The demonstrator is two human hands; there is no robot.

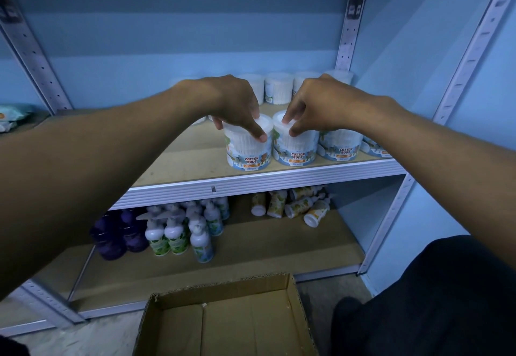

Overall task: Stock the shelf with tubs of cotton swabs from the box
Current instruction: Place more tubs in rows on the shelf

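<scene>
On the shelf board [178,160], toward its front edge, the left hand [231,104] comes down from above on the leftmost cotton-bud tub [248,149], fingers and thumb curled round its lid rim. That tub stands upright, axis vertical, its "COTTON BUDS" label facing the camera. Touching it on the right is a second tub [294,149], also upright and label-forward; the right hand [321,107] pinches its lid from above with curled fingers. Further right in the same front row stand a third tub [340,146] and, partly hidden by the forearm, a fourth [372,146]. More tubs [277,89] stand along the back. Below, pump bottles [178,233] stand on the lower shelf, and the open cardboard box [223,325] sits on the floor.
</scene>
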